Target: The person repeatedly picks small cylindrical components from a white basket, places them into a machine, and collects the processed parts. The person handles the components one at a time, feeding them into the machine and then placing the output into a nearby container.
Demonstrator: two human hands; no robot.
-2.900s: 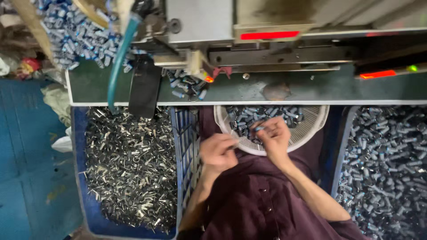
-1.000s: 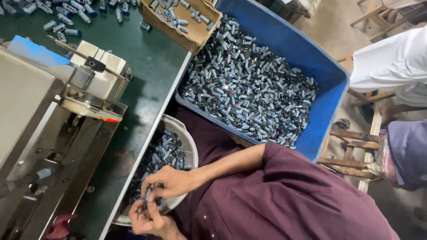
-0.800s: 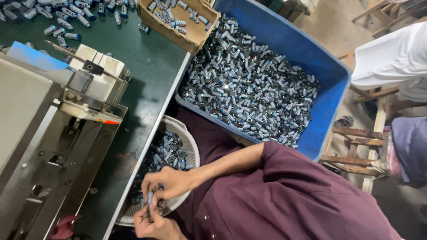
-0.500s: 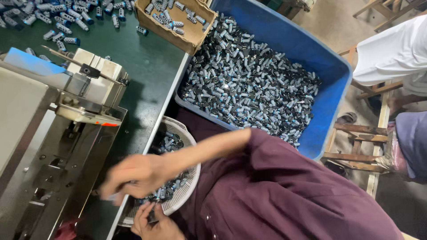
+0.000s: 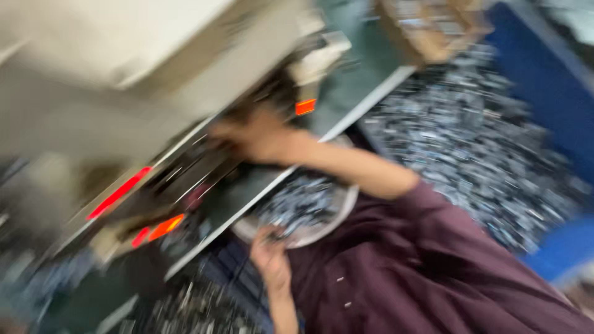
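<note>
The view is badly motion-blurred. My right hand (image 5: 250, 137) is stretched out with a bare forearm to the dark opening of a beige machine (image 5: 124, 93), just below a small orange light (image 5: 305, 106); its fingers are too smeared to read. My left hand (image 5: 270, 256) rests at the near rim of a round white bowl (image 5: 348, 207) in my lap. The bowl holds several small silvery-blue cylindrical parts (image 5: 297, 204). My fingers curl at its edge, and I cannot make out whether they hold any parts.
A large blue bin (image 5: 560, 93) full of the same small parts (image 5: 458, 148) stands to the right. A brown cardboard box (image 5: 427, 25) sits on the green bench top. Red and orange lights (image 5: 120, 192) glow on the machine front. Another heap of parts (image 5: 198, 309) lies below.
My right hand has left the bowl and reached out to the machine. My left hand stays at the bowl's rim. The camera has swung sharply toward the machine.
</note>
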